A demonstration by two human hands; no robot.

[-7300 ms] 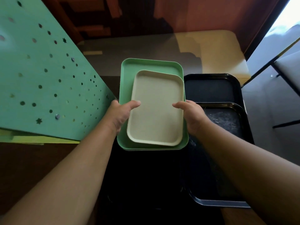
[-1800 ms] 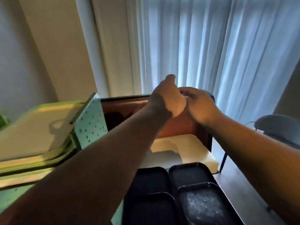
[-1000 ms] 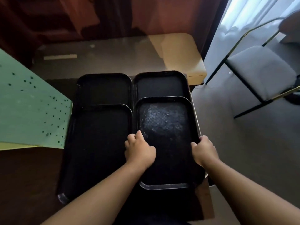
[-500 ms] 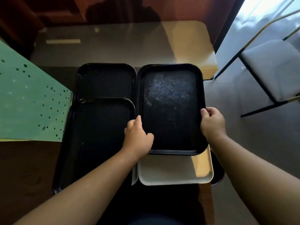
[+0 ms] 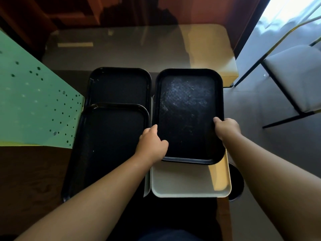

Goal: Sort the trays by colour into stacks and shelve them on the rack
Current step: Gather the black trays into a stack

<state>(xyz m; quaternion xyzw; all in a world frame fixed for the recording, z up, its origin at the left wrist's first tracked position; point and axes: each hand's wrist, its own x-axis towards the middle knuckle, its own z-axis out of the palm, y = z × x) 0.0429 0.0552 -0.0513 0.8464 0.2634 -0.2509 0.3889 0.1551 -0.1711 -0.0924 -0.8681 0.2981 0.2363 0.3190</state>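
Observation:
A scuffed black tray [image 5: 187, 112] is held by its two long sides, my left hand [image 5: 152, 143] on the left rim and my right hand [image 5: 226, 127] on the right rim. It lies far forward, covering the black tray behind it. Beneath its near end a cream tray [image 5: 189, 180] shows, with the rim of another pale tray [image 5: 147, 185] at its left. On the left, a near black tray [image 5: 111, 146] overlaps the far black tray [image 5: 119, 86].
The green perforated side panel of the rack [image 5: 33, 108] stands at the left. A glass-topped table [image 5: 139, 47] lies beyond the trays. A chair with a grey seat [image 5: 295, 73] is at the right. A dark round object [image 5: 236, 181] sits on the floor by the cream tray.
Both hands gripped the scuffed black tray and slid it away from me onto the far right black tray, uncovering the cream tray. In the last half second it barely moved.

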